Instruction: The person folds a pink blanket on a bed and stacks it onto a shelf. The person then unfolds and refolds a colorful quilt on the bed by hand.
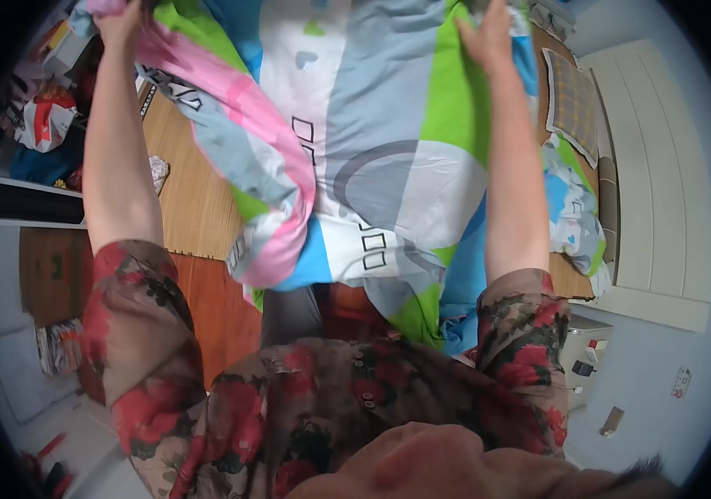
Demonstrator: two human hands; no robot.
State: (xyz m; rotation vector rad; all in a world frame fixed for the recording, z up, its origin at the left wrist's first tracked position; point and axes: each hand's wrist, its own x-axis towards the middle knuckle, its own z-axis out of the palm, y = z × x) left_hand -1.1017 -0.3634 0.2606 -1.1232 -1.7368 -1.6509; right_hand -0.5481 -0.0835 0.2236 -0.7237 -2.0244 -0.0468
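A large duvet cover (pixel 376 91) with grey, white, green, blue and pink patches hangs spread out in front of me. My left hand (pixel 120 23), at the top left edge of the view, is closed on a bunched pink and light-blue part of it. At the top right, my right hand (pixel 488 40) grips the cover by its green and grey side, thumb toward the middle; its fingertips are partly cut off. Both arms are stretched forward and wide apart. The cover's lower end drapes in folds close to my body, with a twisted pink edge on the left.
Beneath the cover is a bed with a bamboo mat (pixel 197 183). A checked pillow (pixel 572 104) and a bundle of matching cloth (pixel 570 200) lie by the cream headboard (pixel 651 183). Shelves with bags (pixel 46 116) stand left; a bedside cabinet (pixel 586 353) stands right.
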